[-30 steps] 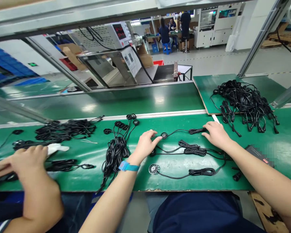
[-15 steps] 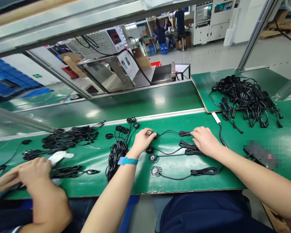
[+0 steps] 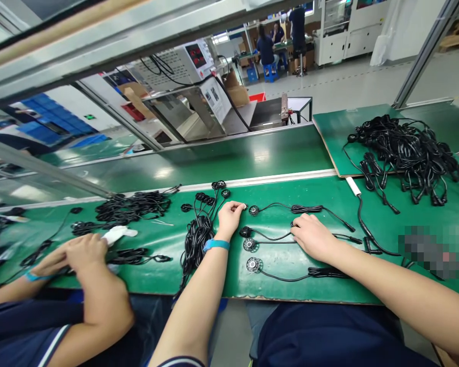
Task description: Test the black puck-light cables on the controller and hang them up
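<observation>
My left hand (image 3: 230, 220) is pinched, with a small pale bit at its fingertips that I cannot make out. Just right of it lies a black round disc (image 3: 254, 210), joined to the top bundled cable (image 3: 306, 209). My right hand (image 3: 314, 237) is closed over the coil of the cable below, hiding most of that coil. This second cable ends in a dark round piece (image 3: 245, 232). Two more discs, an upper one (image 3: 249, 244) and a lower one (image 3: 254, 264), lie beneath it. The lowest cable bundle (image 3: 326, 272) is partly under my right forearm.
A heap of black cables (image 3: 197, 239) lies left of my left arm. On a raised green board (image 3: 334, 135) at right is a larger cable pile (image 3: 403, 153). A co-worker's hands (image 3: 86, 252) are at the left, near a white piece (image 3: 118, 233). A metal frame crosses above.
My left hand has come off the top cable's disc. My right hand has let go of that cable's coil and moved down to the second cable. The view has shifted slightly.
</observation>
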Demonstrator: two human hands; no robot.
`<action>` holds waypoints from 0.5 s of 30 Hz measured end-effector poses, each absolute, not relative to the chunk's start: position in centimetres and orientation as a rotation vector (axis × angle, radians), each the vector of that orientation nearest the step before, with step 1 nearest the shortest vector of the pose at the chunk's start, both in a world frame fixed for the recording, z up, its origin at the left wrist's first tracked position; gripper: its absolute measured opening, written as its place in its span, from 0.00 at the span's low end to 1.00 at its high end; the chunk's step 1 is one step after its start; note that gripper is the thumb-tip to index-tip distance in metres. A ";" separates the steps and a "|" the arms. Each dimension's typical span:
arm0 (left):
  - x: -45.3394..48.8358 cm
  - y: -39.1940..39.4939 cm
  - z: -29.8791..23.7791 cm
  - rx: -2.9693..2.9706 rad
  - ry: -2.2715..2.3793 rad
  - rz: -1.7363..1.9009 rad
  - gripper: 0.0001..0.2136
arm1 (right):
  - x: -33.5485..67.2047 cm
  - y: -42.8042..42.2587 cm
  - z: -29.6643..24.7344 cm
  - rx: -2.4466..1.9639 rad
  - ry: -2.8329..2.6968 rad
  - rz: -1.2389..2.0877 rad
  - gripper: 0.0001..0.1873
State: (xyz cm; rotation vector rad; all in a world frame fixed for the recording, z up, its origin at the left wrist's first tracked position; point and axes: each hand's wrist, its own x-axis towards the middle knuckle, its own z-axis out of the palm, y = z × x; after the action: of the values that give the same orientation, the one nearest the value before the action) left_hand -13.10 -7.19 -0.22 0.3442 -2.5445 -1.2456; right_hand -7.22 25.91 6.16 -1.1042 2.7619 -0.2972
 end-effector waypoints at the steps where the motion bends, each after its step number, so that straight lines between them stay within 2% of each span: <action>1: -12.9 -7.1 0.1 0.348 -2.529 -1.268 0.14 | -7.7 25.5 6.1 -1.103 2.758 -0.268 0.11; 5: -10.3 -6.5 2.7 0.358 -2.440 -1.322 0.13 | -9.6 24.5 5.7 -1.086 2.777 -0.236 0.13; 9: -2.9 -4.6 5.3 0.224 -2.357 -1.264 0.11 | -11.3 23.8 5.4 -1.053 2.788 -0.244 0.15; 15: 6.5 -1.3 3.5 -0.064 -2.418 -1.102 0.04 | -10.6 23.2 6.8 -1.024 2.811 -0.256 0.15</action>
State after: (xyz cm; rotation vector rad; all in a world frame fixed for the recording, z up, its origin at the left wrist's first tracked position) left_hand 6.47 -1.29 3.51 -0.0642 -2.4176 -1.1021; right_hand -10.58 23.20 6.81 -1.0243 2.8110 -0.2559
